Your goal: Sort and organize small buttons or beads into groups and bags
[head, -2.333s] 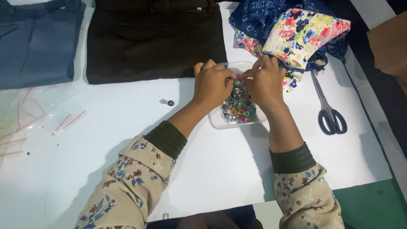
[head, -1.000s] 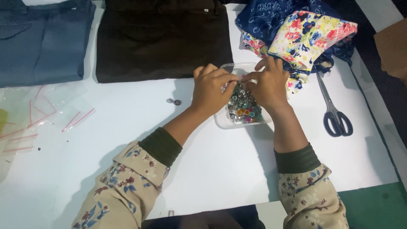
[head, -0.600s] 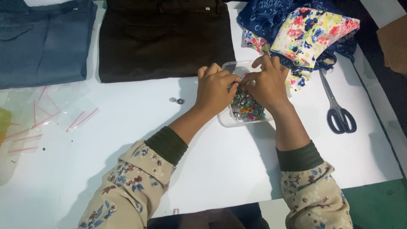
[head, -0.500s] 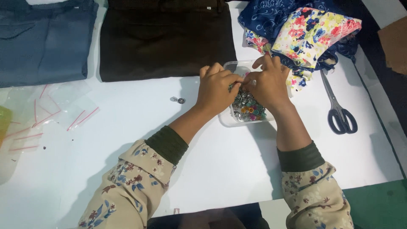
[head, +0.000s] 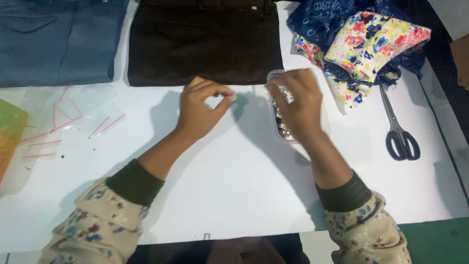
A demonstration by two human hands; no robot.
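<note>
On the white tabletop [head: 234,195], near its far edge, both hands work close to a small clear plastic tray [head: 278,105] full of mixed shiny buttons or beads.

Right hand [head: 298,105] sits over the tray, palm down, covering most of it. Fingers curled, tips bunched at the tray's far end. It seems to pinch something small and greenish there, but can't tell for sure what; too small. Tray contents show only along the left side of the hand.

Left hand [head: 200,110] is off the tray, to its left, just in front of the dark brown folded trousers [head: 205,41]. Thumb and forefinger tips pinched nearly together, other fingers curled loosely. Whether anything sits in the pinch I can't tell. Hand is raised a bit; its shadow falls on the table to the left.

Around it:
- blue folded trousers [head: 58,41] beside the brown ones, far left
- pile of navy and floral fabric [head: 361,44] far right, just beyond the tray
- scissors [head: 398,129] with dark handles, lying flat right of the tray, blades pointing toward the fabric
- small clear zip bags [head: 73,122] with red seal strips scattered at left
- edge of a yellow-green container [head: 10,132] at the left border

Both sleeves are floral beige with dark green cuffs.
</note>
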